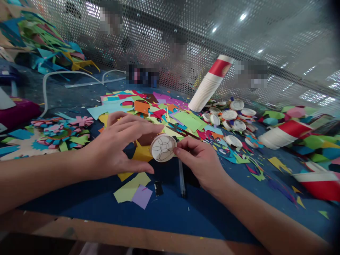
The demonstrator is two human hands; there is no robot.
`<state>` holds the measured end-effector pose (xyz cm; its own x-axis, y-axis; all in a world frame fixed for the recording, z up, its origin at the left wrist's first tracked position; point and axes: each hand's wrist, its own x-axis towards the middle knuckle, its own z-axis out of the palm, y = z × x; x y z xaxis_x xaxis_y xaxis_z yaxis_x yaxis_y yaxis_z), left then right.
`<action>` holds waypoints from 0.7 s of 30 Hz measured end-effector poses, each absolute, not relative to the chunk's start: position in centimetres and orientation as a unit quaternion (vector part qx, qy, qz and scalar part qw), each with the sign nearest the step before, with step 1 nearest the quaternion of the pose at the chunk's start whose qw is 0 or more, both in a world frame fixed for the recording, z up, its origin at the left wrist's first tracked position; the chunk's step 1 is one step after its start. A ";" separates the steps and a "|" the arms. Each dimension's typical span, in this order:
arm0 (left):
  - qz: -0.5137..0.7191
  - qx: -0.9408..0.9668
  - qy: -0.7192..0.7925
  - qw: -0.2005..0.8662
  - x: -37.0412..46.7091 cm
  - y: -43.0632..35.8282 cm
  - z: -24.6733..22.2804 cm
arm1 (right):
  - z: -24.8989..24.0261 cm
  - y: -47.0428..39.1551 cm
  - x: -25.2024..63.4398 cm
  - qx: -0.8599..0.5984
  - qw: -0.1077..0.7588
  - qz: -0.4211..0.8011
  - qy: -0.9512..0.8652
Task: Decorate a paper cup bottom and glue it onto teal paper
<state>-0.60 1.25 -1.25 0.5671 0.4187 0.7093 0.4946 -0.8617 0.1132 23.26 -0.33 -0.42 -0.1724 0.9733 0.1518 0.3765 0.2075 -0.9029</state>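
Note:
A white round paper-cup bottom (163,148), with a petal-like pattern drawn on it in dark lines, is held up over the table. My right hand (196,157) pinches its right edge between thumb and fingers. To its left, my left hand (124,141) is open, thumb and fingers spread wide, the fingertips near the disc's upper edge. Under the right hand lies a clear pen (182,179) with a dark end. Just beyond the disc, dark scissors (180,130) lie partly hidden among coloured paper scraps (190,121).
A tall stack of paper cups (205,88) leans at the back; another cup stack (284,134) lies right. Several cup bottoms (230,115) are heaped between them. Curled paper flowers (62,132) sit left, near a purple object (20,111). A perforated metal screen (159,42) stands behind.

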 end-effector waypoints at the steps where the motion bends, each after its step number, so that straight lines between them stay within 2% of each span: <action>1: -0.387 -0.883 -0.260 0.051 -0.6 1.2 -1.2 | -0.4 -0.3 23.2 -0.504 0.397 0.377 -0.668; 5: -0.373 -0.880 -0.290 0.037 -0.7 1.2 -1.3 | -0.5 -0.5 23.1 -0.479 0.388 0.418 -0.667; 12: -0.362 -0.872 -0.324 -0.059 -0.8 1.7 -1.9 | -0.4 -1.4 23.0 -0.375 0.399 0.463 -0.697; 17: -0.336 -0.880 -0.323 -0.095 -0.7 1.6 -1.6 | -0.1 -1.8 22.9 -0.393 0.369 0.458 -0.707; 21: -0.337 -0.886 -0.306 -0.092 -0.7 1.5 -1.5 | 0.1 -1.9 22.7 -0.395 0.382 0.447 -0.705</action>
